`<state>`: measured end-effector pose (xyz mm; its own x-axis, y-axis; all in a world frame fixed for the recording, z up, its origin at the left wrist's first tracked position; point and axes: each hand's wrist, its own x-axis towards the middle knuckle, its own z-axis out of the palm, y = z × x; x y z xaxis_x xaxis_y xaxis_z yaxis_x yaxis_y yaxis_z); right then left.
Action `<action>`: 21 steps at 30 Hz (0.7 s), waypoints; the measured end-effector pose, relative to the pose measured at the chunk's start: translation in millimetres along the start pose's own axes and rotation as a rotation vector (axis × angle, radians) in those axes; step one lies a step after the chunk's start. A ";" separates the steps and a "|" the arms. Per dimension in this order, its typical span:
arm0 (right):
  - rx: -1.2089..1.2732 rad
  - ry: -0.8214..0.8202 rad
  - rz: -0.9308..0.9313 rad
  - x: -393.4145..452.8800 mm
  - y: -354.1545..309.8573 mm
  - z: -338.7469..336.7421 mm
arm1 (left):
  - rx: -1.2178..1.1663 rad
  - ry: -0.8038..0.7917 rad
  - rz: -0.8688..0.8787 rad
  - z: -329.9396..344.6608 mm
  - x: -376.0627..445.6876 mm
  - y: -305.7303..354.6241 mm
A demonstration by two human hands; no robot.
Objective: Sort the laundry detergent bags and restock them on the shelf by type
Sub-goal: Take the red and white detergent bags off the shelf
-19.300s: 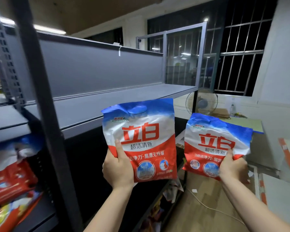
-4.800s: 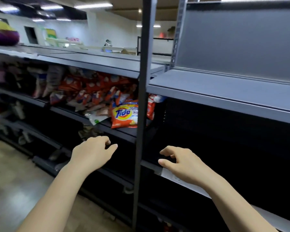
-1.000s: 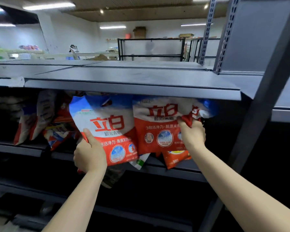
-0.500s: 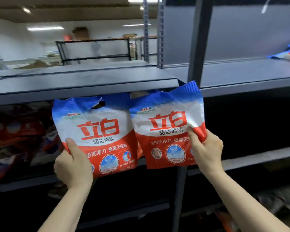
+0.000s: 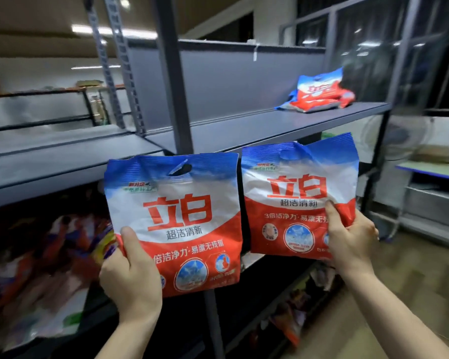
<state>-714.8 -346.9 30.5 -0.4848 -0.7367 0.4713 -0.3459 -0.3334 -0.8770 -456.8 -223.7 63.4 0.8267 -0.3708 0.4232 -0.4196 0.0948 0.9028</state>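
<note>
I hold two matching detergent bags, each blue on top, white in the middle and red below with red characters. My left hand [image 5: 130, 278] grips the lower left corner of the left bag [image 5: 176, 211], thumb on its front. My right hand [image 5: 350, 242] grips the lower right corner of the right bag [image 5: 293, 193]. Both bags hang upright in front of the grey shelf [image 5: 244, 128]. A small pile of the same bags [image 5: 319, 92] lies at the far right end of that shelf.
A grey upright post [image 5: 176, 99] stands just behind the left bag. Mixed, blurred detergent bags [image 5: 44, 268] fill the lower shelf at left. More packets [image 5: 293, 317] lie on the low shelves at right. A fan [image 5: 399, 138] and a blue-edged table [image 5: 433, 169] stand beyond the rack's end.
I have turned right with both bags, away from the mixed-bag section. The grey shelf with the pile of matching bags has come into fuller view.
</note>
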 end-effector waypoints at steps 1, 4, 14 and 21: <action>-0.006 0.037 0.006 10.6 6.3 -7.9 | -0.026 -0.014 0.014 13.3 -4.7 8.2; -0.031 0.120 0.024 46.9 23.1 -32.5 | -0.108 -0.066 0.029 59.1 -17.8 30.1; -0.105 0.243 -0.026 210.9 94.6 -96.2 | -0.178 -0.055 -0.002 252.8 -53.7 97.4; -0.093 0.228 -0.059 338.9 137.5 -117.4 | -0.184 -0.015 -0.077 381.6 -79.1 152.2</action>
<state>-1021.0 -573.4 80.6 -0.6266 -0.5623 0.5397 -0.4465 -0.3086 -0.8399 -729.2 -532.5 137.9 0.8472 -0.3973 0.3528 -0.2789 0.2328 0.9317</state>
